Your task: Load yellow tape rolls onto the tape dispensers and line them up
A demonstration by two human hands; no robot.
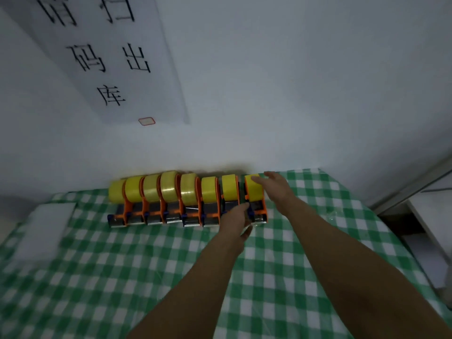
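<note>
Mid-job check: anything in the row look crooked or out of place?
Only the right-end dispenser: cloth shows in a gap between it and its neighbour, while the other dispensers sit tight. The left hand and right hand touch it.

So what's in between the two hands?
The last tape dispenser at the row's right end, with its yellow roll. The left hand is at its left side; the right hand touches the roll from the right. Seen in the head view.
</note>
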